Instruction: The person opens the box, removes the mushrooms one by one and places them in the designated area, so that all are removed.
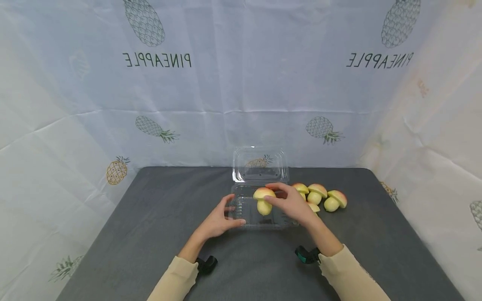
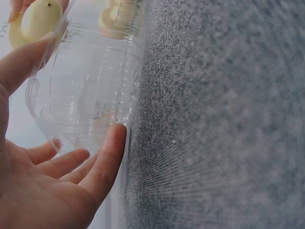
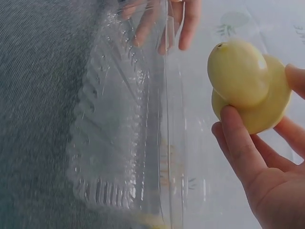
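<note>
In the head view, a clear plastic clamshell container [image 1: 246, 213] lies on the table with its lid [image 1: 260, 165] raised at the back. My left hand [image 1: 217, 219] holds the container's left end, thumb at the near corner and fingers spread along the side. Over the tray, my right hand [image 1: 295, 205] pinches a toy mushroom [image 1: 264, 200] with a yellow stem and a red-tinged cap. The right wrist view shows that mushroom [image 3: 238, 74] above the rim, its stem end towards the camera and fingertips on its cap.
Several more toy mushrooms [image 1: 317, 192] lie close together just right of the container, one partly behind my right hand. A dark grey cloth covers the table [image 1: 169, 200]. Pineapple-printed white curtains [image 1: 233, 83] hang behind and at both sides.
</note>
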`<state>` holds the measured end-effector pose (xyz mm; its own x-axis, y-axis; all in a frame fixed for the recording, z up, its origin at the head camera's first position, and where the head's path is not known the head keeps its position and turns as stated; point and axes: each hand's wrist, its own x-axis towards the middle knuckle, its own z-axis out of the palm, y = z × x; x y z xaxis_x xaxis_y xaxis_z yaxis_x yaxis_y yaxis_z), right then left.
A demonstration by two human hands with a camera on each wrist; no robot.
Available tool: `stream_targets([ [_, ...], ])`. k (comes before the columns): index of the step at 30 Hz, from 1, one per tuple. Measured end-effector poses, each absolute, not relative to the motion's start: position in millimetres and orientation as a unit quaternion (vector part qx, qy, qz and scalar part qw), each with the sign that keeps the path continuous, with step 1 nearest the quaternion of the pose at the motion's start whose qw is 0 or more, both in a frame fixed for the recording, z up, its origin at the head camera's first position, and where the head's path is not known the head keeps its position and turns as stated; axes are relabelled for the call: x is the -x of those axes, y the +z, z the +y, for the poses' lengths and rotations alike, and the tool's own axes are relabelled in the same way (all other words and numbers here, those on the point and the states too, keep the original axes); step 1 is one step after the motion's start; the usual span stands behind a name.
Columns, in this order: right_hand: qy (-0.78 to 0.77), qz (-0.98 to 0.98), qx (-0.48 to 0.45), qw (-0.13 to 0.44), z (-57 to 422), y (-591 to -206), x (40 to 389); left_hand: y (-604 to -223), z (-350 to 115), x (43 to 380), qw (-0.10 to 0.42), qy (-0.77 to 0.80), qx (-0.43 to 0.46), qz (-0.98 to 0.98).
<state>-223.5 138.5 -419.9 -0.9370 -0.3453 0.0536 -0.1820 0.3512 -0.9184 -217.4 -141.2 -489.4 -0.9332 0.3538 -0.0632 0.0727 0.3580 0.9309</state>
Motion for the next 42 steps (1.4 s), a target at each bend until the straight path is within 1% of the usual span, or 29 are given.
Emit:
stream_targets([
  [4,-0.541,0.821,0.166,0.073,148.1,-422.1,216.6,-492.4,-140.2,216.2,0.137,0.554,-0.135,0.81],
  [18,-0.522,0.837,0.155,0.054,179.0,-423.1,198.8,-494.2,-137.4,216.4,0.137,0.554,-0.133,0.81],
  [31,-0.526,0.835,0.151,0.049,200.4,-425.2,194.1,-490.0,-140.5,215.6,0.143,0.556,-0.133,0.808],
  [42,-0.524,0.837,0.152,0.029,212.1,-418.2,189.3,-488.1,-142.2,215.9,0.129,0.544,-0.127,0.819],
])
